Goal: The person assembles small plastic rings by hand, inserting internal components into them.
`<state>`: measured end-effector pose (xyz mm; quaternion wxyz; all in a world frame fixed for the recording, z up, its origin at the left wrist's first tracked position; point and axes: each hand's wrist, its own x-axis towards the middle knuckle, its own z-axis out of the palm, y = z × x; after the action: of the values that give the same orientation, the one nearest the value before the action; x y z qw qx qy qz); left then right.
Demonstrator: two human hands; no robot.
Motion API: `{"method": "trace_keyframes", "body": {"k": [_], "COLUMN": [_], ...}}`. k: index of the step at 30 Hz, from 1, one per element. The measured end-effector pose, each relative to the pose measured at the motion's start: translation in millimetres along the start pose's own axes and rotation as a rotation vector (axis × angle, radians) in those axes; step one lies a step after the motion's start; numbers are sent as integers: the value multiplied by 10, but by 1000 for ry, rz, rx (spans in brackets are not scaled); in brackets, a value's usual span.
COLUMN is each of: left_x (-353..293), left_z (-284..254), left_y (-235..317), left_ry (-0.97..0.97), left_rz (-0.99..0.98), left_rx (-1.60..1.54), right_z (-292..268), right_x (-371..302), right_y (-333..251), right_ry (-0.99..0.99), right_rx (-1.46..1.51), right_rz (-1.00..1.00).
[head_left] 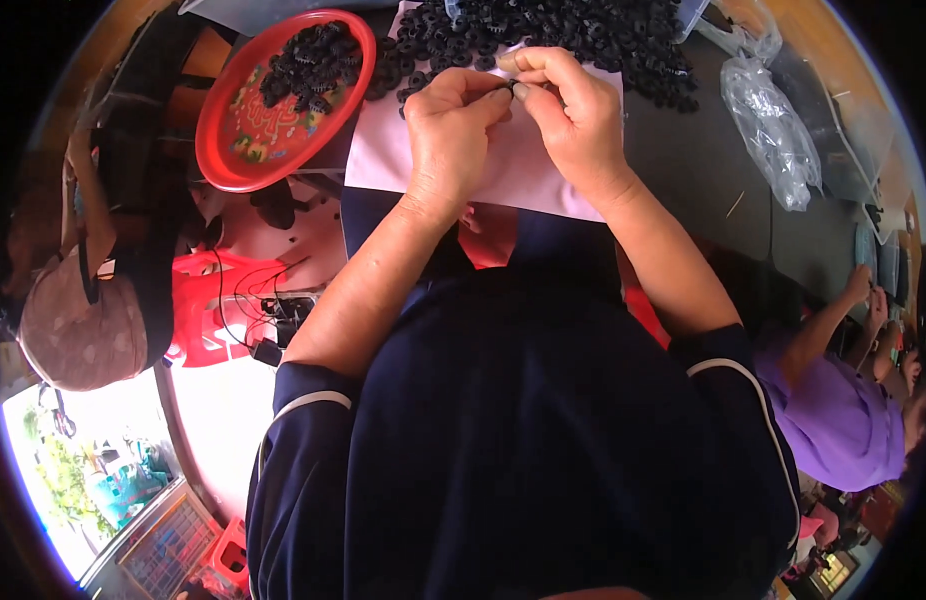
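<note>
Both my hands meet over a pale pink cloth [383, 160] at the table's near edge. My left hand [453, 125] and my right hand [573, 115] pinch one small black part [512, 87] between thumbs and fingers. Fingertips cover most of it, so its exact kind is hard to make out. Just beyond my fingers spreads a heap of small round black ridged parts [553, 35], partly on the cloth. To the left, a red oval tray [218, 150] with a printed bottom holds a pile of similar black parts [313, 65].
Crumpled clear plastic bags [773, 130] lie on the dark table [683, 170] at right. A person in a purple top [833, 410] works at far right. On the left hangs a patterned bag [88, 325]. Black cables [238, 290] run beside a red-and-white surface below the tray.
</note>
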<state>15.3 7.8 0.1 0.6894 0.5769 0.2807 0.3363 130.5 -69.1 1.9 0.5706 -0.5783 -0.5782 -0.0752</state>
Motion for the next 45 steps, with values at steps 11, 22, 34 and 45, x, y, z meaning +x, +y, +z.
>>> {"method": "trace_keyframes", "body": {"k": [11, 22, 34, 45], "left_x": [32, -29, 356, 384], "left_z": [-35, -24, -889, -4], "left_y": [0, 7, 840, 140], "left_ry": [27, 89, 147, -290], "left_rz": [-5, 92, 422, 766], "left_rx": [-153, -194, 290, 942], "right_z": [-12, -41, -404, -773], "right_x": [-2, 8, 123, -130], "right_y": [16, -37, -220, 37], "right_ry": [-42, -234, 196, 123], "right_rx": [-119, 24, 272, 275], "right_rz": [-82, -19, 274, 474]}}
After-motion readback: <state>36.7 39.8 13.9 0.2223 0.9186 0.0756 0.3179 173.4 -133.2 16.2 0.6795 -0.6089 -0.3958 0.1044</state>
